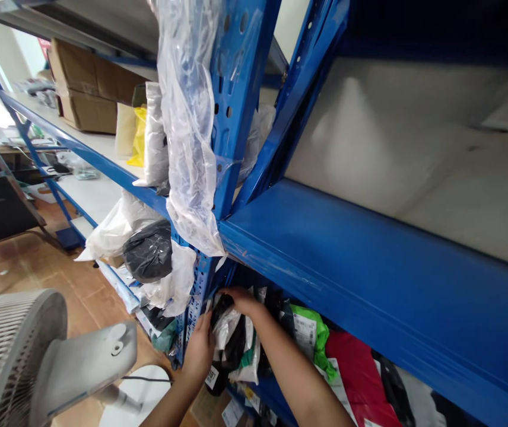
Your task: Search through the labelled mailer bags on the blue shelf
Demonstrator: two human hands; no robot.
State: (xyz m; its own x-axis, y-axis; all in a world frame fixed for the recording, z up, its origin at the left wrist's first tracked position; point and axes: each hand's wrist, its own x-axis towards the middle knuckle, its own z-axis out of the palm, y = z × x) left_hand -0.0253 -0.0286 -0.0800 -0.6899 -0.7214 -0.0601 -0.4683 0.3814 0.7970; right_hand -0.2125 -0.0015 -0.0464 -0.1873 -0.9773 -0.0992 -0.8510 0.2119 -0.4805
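Only the digits "007" are showing readably, on a white label (212, 376) stuck to a black parcel (216, 379); other labels are staying illegible.

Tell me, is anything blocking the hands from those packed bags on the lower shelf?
Nothing visible. The left hand and right hand already touch the packed bags, just under the blue shelf beam.

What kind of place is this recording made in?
Probably a parcel storeroom or small warehouse: blue metal shelving, cardboard boxes on a shelf, and labelled mailing bags packed on the lower shelf where both hands reach.
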